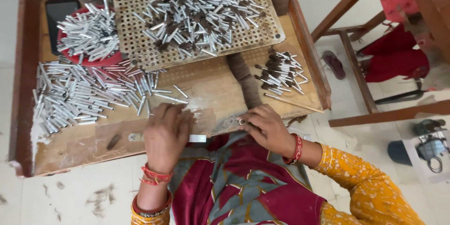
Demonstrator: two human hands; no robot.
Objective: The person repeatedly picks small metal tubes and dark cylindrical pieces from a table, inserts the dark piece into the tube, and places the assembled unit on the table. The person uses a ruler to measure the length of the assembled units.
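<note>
My left hand [165, 133] rests palm down on the wooden tray [84, 140], covering the middle of a flat metal strip [198, 138] that sticks out on both sides of it. My right hand [267, 126] is at the tray's front edge, fingers curled around a small silver tube [242, 122] seen end-on. A brown bundle of fibre [246, 82] lies just beyond my right hand. Loose silver tubes [79, 96] are heaped on the tray to the left of my left hand.
A perforated board [126, 0] heaped with silver tubes and brown tips stands at the back. A red dish [105, 60] holds more tubes. Filled tubes [281, 73] and a thin stick [293, 104] lie right. A wooden frame [356, 73], a sandal [333, 63] and a padlock [433, 152] are on the floor.
</note>
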